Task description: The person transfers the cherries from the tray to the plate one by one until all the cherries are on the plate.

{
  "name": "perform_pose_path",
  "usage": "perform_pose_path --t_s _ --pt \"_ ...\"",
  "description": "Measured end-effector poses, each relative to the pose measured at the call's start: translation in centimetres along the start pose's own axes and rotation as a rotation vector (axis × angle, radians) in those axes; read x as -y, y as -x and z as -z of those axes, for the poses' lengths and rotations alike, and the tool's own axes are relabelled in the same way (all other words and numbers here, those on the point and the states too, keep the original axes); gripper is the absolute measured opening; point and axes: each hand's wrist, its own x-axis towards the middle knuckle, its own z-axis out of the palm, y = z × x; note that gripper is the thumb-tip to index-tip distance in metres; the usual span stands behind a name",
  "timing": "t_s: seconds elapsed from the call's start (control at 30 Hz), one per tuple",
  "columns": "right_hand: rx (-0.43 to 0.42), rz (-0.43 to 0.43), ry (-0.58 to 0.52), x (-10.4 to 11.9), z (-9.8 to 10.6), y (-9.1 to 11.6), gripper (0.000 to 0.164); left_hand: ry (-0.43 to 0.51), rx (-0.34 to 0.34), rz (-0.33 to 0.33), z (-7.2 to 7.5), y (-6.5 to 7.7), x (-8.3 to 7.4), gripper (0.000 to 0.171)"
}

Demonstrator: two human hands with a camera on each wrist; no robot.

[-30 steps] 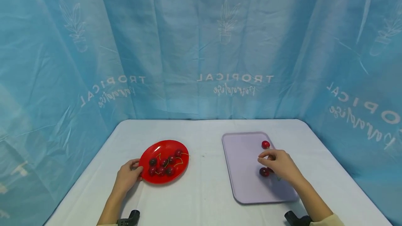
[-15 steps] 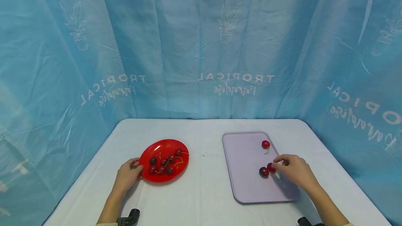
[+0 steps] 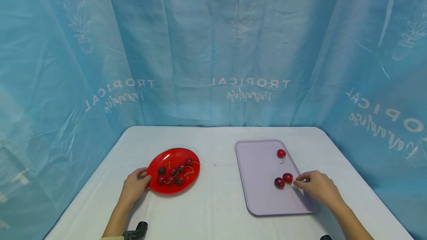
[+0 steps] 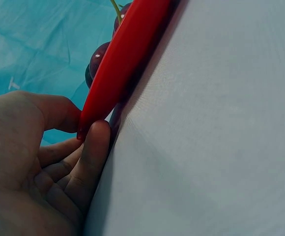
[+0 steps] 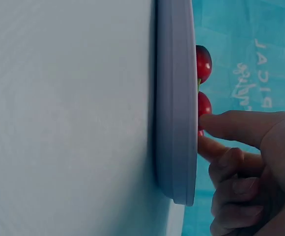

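Note:
My left hand [image 3: 134,185] grips the near-left rim of a red plate [image 3: 173,155], thumb on top and fingers beneath. Several dark red cherries [image 3: 171,180] with green stems lie on that plate. Over the lilac tray [image 3: 258,166], my right hand [image 3: 319,186] pinches the stem of a red cherry [image 3: 287,177] between thumb and forefinger; the tray wall partly hides the fingertips in the right wrist view. A darker cherry [image 3: 279,183] lies against it on the left. Farther back on the tray sits a third cherry [image 3: 281,153], its stem toward me.
Plate and tray stand apart on a white-covered table [image 3: 220,195]. Blue printed curtains [image 3: 213,47] hang behind the table and along both sides.
My right hand has drawn back rightward and down, from above the paired cherries to the right one's stem. The left hand stays on the plate's rim.

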Motion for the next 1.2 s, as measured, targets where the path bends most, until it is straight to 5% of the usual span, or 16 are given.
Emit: perform_pose_path --t_s 0.3,0.8,1.2 --pt "0.034 -0.033 0.033 0.0 -0.5 -0.2 0.028 0.007 -0.004 0.000 -0.1 0.0 0.0 0.046" --pt "-0.017 -0.022 -0.087 1.0 -0.1 0.0 0.031 -0.002 -0.010 0.002 -0.1 0.1 0.0 0.047" --pt "-0.110 0.094 -0.091 3.9 0.3 0.7 0.025 -0.008 -0.013 -0.006 -0.1 0.2 0.0 0.047"
